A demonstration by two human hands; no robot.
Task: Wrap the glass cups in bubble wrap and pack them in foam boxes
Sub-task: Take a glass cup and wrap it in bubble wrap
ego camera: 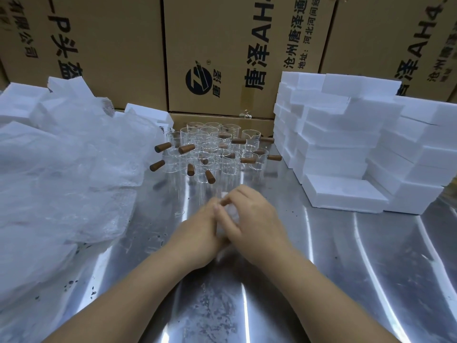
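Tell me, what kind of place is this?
Probably a packing room in a warehouse: printed cardboard cartons stacked behind a steel table, piles of white foam boxes, and many glass cups waiting beside a heap of bubble wrap.

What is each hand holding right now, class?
Left hand: fingers curled round a pale bundle held between both hands.
Right hand: pinches the same bundle.

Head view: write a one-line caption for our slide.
Left hand and right hand grip a small pale bundle over the steel table, with bubble wrap, glass cups and foam boxes around.
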